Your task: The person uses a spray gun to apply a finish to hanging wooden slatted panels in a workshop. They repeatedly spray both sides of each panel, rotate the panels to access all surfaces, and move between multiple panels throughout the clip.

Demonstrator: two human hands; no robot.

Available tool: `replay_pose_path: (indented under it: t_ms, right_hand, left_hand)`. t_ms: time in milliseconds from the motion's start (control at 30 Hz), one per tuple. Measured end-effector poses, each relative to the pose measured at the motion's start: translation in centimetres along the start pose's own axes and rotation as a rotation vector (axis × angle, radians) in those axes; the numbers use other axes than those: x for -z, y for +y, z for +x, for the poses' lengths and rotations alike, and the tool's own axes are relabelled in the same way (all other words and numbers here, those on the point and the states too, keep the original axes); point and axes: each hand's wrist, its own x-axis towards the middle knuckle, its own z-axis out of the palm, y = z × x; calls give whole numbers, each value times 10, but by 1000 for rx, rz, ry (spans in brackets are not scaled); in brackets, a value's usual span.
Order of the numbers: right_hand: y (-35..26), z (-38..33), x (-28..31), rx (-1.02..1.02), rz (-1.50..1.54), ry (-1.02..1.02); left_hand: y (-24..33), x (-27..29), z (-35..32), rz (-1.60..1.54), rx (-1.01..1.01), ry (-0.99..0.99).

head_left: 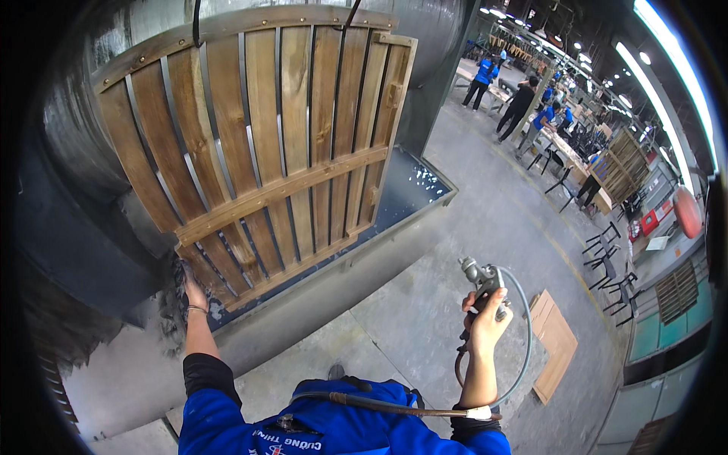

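A large slatted wooden panel (265,152) hangs tilted from dark hooks at its top rail, over a trough of dark liquid. My left hand (194,293) is at the panel's lower left corner, closed on its edge; the fingertips are dark and partly hidden against the dark background. Out to the right, my right hand (489,322) is wrapped round a metal spray gun (481,280), its nozzle pointing up and left, toward the panel's side. A pale hose (525,303) loops from the gun, and a brownish hose (379,406) runs across my front.
The trough's rim (341,292) runs below the panel, with bubbly liquid at its right end. A flat brown board (552,345) lies on the concrete floor at right. Black chair frames (603,258) stand beyond. Several people in blue work at tables (580,159) far right.
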Motion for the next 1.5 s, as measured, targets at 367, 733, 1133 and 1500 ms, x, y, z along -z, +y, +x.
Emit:
replay_pose_path:
  t_ms: [367, 733, 1133, 1500]
  right_hand:
    - [-115, 27, -8, 462, 90, -18]
    - [-74, 20, 6, 231, -81, -69]
    - [-141, 51, 6, 467, 107, -1]
    - [-51, 28, 19, 187, -143, -73]
  left_hand:
    - [19, -5, -11, 9, 127, -46]
    - [-9, 6, -4, 23, 60, 12]
    - [9, -7, -6, 130, 83, -24]
    - [3, -19, -14, 334, -20, 237]
